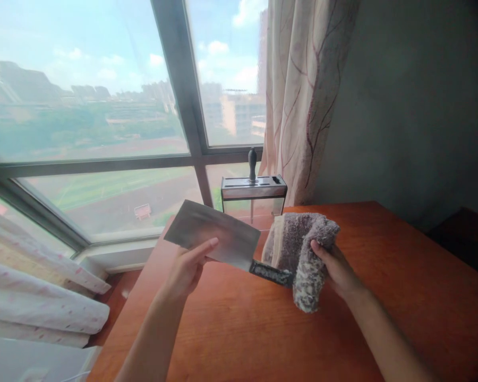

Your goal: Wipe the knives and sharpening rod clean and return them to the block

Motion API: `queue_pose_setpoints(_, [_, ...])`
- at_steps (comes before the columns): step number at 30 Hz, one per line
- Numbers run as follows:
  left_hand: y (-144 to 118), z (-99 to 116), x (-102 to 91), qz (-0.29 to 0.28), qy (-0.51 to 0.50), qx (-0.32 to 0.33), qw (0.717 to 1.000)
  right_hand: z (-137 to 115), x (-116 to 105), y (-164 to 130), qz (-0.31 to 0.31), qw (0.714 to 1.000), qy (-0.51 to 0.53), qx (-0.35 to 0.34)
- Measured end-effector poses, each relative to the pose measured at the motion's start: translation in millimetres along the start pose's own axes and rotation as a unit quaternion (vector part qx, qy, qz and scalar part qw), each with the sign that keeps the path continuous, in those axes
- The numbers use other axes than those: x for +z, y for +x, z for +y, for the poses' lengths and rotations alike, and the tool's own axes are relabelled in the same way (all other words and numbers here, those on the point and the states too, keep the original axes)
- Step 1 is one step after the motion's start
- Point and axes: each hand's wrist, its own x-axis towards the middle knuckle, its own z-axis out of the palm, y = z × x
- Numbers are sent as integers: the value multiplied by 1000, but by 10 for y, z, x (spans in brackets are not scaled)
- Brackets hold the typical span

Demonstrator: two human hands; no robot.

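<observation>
A cleaver (223,233) with a broad grey blade and a black handle is held above the wooden table (231,329). My left hand (193,265) grips the blade at its lower edge, thumb flat on the near face. In my right hand (334,265) is a fluffy grey towel (298,244), bunched up, with a pale band along its left side. The end of the cleaver's handle meets the towel's hanging fold; whether the cloth wraps around it is hidden. My right thumb presses on the towel, and the other fingers are mostly behind it.
A clear-sided knife block (254,188) with a metal top stands at the table's far edge, a dark-handled tool (252,164) upright in it. Windows (95,95) rise behind. A patterned curtain (298,95) hangs at the back, and pale fabric (43,297) lies at the left.
</observation>
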Motion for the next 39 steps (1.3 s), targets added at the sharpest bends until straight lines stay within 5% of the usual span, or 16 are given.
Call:
queue_pose_setpoints(5, [-30,-15,135,-121,66,-8,990,-139,182,4,-94,992,75,32])
queue_pose_setpoints(15, [22,48,285,-218,161,-46,962,-279,564,29,-284,959,-24,-3])
queue_pose_setpoints(20, [10,59,348,-277,221,-31,935,-336,716,36,-215,975,-37,-48])
queue_pose_setpoints(24, [-10,22,431,-277,198,15,940,-342,827,25,-151,986,-12,-65])
queue_pose_setpoints(35, [18,-162,409,-139,155,64,976,-181,787,78,-80,985,154,-1])
queue_pose_setpoints(39, [-50,-349,332,-137,119,39,983,-78,734,154,-60,976,205,37])
